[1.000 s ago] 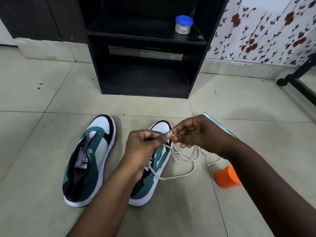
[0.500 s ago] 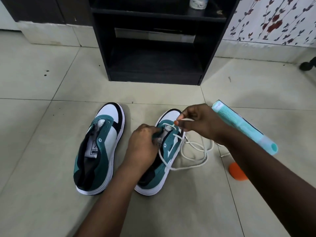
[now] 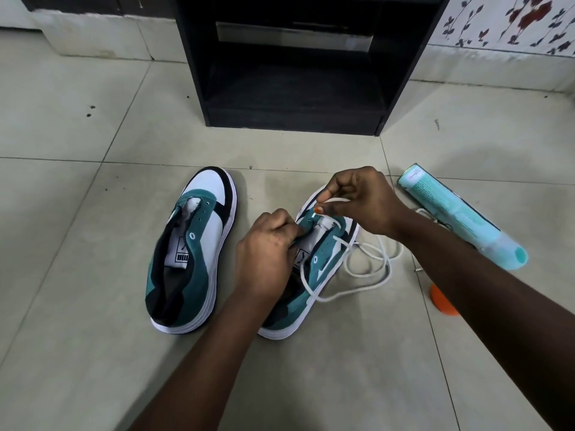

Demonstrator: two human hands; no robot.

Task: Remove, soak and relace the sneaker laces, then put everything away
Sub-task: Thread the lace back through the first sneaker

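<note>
The right hand (image 3: 357,203) hovers over the toe end of the teal, white and black sneaker on the right (image 3: 311,275), thumb and forefinger pinched on the tip of a white cord lace (image 3: 367,265) just above the front eyelets. The left hand (image 3: 267,256) sits on the same shoe, fingers curled in and gripping the teal eyelet flap beside the tongue. From the right hand's pinch the lace runs down through an eyelet on the shoe's outer side, then spills off onto the floor in loose loops just beside the sole, one strand crossing back over the shoe's side.

The matching unlaced sneaker on the left (image 3: 193,253) lies near it on the pale tiled floor (image 3: 77,213), toe pointing away, its eyelets bare and the tongue label showing. To the right of the lace loops, a long mint-green bottle (image 3: 460,216) lies on its side at a slant, and nearer the right forearm a small orange cap (image 3: 441,303) sits on the floor, partly hidden by that arm. Beyond the shoes stands a black open shelf unit (image 3: 295,73) against the wall, and floral wallpaper (image 3: 513,23) shows at the upper right.
</note>
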